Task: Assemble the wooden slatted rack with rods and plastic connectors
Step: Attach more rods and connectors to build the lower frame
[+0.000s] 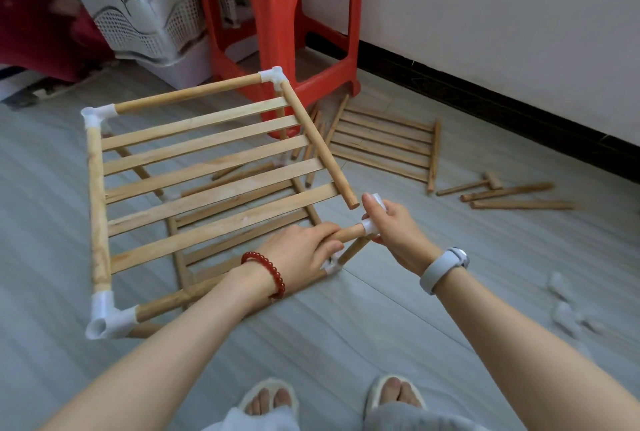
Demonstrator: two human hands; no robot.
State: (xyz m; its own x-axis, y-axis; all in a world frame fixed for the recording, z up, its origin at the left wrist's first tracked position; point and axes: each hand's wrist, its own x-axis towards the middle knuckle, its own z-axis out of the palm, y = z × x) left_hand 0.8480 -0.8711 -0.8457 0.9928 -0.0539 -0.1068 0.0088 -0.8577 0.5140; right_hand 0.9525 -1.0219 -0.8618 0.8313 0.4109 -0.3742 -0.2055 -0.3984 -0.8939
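Last corner of top shelf panel, centre-left of frame, still open.
Left hand clenched round front rod; right hand pinches white connector on its tip. Side rod end hangs free just above. Risk: socket misaligned, rod skews, other corners pop. Connector mostly hidden by fingers; lower shelf obscured by slats.
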